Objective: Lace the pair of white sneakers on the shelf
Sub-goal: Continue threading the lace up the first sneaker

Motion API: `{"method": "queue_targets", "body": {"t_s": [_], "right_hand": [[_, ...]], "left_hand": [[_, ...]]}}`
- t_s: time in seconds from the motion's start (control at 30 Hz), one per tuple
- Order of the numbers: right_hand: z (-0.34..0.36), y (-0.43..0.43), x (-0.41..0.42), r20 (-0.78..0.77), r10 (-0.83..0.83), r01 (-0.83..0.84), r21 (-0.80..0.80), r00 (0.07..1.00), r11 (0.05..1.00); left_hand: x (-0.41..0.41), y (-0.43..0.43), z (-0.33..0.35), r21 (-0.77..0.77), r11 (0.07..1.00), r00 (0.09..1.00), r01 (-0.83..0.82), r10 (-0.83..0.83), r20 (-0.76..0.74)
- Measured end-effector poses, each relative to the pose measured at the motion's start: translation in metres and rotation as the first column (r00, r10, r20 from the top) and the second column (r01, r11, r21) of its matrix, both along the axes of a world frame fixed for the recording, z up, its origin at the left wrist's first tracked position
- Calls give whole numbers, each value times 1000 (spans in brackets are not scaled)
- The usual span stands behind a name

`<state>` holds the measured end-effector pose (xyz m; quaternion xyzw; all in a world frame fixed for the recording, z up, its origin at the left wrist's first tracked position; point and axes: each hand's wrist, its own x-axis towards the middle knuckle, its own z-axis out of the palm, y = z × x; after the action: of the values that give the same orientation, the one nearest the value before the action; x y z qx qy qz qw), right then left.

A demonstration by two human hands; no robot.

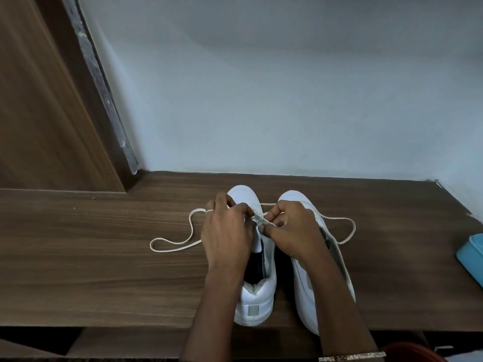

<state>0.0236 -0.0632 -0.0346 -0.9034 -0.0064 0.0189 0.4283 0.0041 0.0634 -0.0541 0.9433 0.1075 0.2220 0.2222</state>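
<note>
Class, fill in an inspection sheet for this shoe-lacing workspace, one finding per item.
Surface: brown wooden shelf.
Job's things: left sneaker and right sneaker side by side, toes toward the wall; white lace trailing both sides.
Clutter: blue container at right edge.
Grips: left hand grips left sneaker's upper; right hand pinches lace.
Cables: nothing seen.
Surroundings: pale wall behind; wooden panel left.

Home rm: wood shelf (104, 257), plain wall (261, 100)
</note>
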Motion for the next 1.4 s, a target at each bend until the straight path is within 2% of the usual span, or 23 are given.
{"method": "queue_targets", "body": {"t_s": [0.13,0.2,0.3,0.37,0.4,0.43,0.47,0.5,0.53,0.57,0.63,0.9,0.97,1.03,1.07,1.17,1.23,1.27,1.3,1.37,1.4], "right_hand": [[1,0,0,1,4,-4,6,1000,1000],[1,1,-1,-1,-15,15,12,1000,1000],[1,1,-1,7,-56,56,17,998,998],[0,1,-2,3,-83,83,22,997,996],[0,2,-2,0,-94,94,23,996,995],[-1,2,-2,-5,-102,103,23,995,994],[-1,2,-2,-12,-107,107,23,994,994],[-1,3,-2,-20,-110,110,24,994,994],[-1,3,-2,-25,-113,113,25,993,993],[-1,3,-2,-28,-117,118,27,993,993],[-1,3,-2,-30,-128,129,29,991,991],[1,5,-6,-31,-175,176,41,984,983],[1,5,-5,-28,-182,183,37,983,982],[2,6,-5,-29,-182,183,29,983,983],[2,6,-5,-29,-181,182,25,983,983],[2,7,-5,-29,-184,185,30,983,982],[2,7,-5,-31,-184,185,33,982,982],[2,7,-5,-33,-182,183,33,983,982],[2,7,-5,-35,-180,181,31,983,983],[2,6,-6,-34,-178,179,34,983,983],[2,6,-6,-31,-178,179,37,984,983]], "left_hand": [[3,1,-8,97,995,999,30,-32,19],[4,4,-8,83,996,999,32,-33,8],[7,11,-14,-158,986,999,46,-41,35],[9,12,-19,-438,897,998,50,-25,63],[10,13,-20,-629,777,998,31,12,64],[11,14,-16,-822,569,997,10,52,48],[11,16,-12,-947,322,997,-11,79,15],[11,18,-8,-996,70,997,-47,67,-42],[10,21,-3,-990,-120,996,-78,36,-83],[8,24,3,-968,-234,995,-91,25,-100],[5,31,10,-938,-341,996,-56,42,-75],[1,58,10,-891,-438,992,123,41,116],[0,64,9,-913,-387,991,129,81,105],[0,70,5,-931,-333,982,150,163,100],[-1,74,2,-925,-335,969,178,224,106],[-4,88,-7,-872,-412,918,265,383,98],[-4,97,-12,-870,-440,892,224,452,1],[-3,101,-15,-906,-402,878,130,472,-83],[-3,103,-18,-949,-315,845,1,508,-168],[-2,99,-27,-961,-17,732,-274,645,-220],[-4,94,-28,-909,163,696,-384,698,-169]]}}
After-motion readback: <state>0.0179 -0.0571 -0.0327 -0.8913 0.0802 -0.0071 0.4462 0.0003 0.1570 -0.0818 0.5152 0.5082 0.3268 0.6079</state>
